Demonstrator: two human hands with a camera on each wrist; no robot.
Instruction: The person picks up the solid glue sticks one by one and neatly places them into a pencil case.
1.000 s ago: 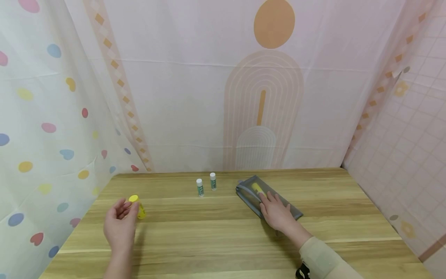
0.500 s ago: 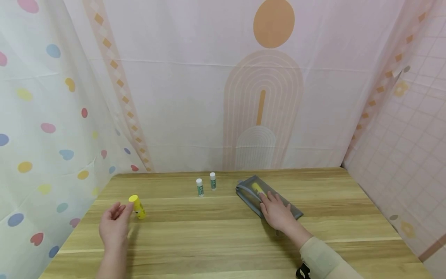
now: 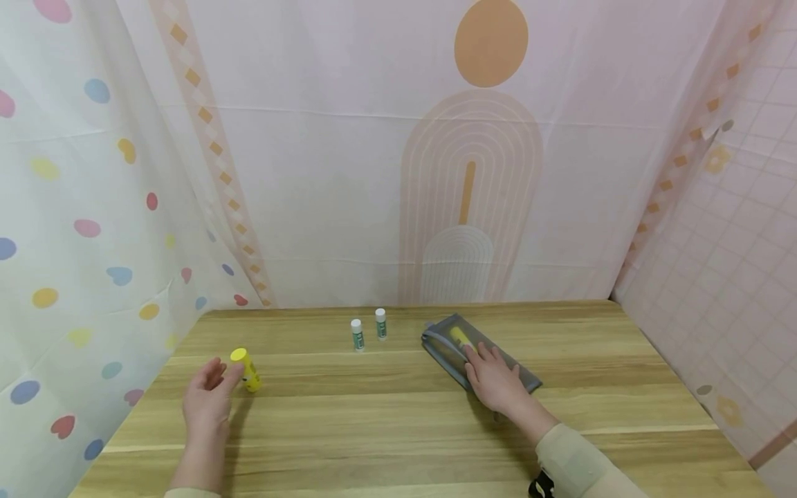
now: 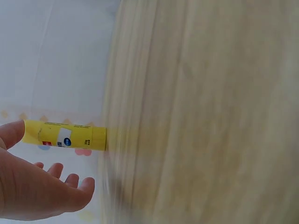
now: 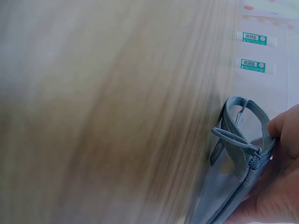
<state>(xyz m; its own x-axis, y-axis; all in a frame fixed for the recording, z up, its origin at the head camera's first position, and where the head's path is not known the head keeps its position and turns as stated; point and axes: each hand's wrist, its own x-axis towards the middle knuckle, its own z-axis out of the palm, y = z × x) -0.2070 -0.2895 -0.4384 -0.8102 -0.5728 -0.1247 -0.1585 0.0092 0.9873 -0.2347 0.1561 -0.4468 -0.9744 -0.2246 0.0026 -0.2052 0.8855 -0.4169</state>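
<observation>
Since a second earlier, the left hand (image 3: 207,400) had shifted slightly left, baring more of the yellow glue stick (image 3: 248,373) — it stood upright on the wooden table (image 3: 349,429), just beside the thumb of that loosely bent, ungrasping hand. With fingers extended, the right hand (image 3: 496,384) rested on a grey pouch (image 3: 443,347) — another yellow tube (image 3: 461,337) showed inside — and two white-capped sticks (image 3: 358,336) stood between the hands.

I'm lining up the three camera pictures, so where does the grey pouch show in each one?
Head: the grey pouch lies right of centre, partly under the right hand.
Left wrist: not in this picture.
Right wrist: the grey pouch is at lower right, with the right hand along its right side.
Shared landmark: the wooden tabletop, seen in all three views.
</observation>
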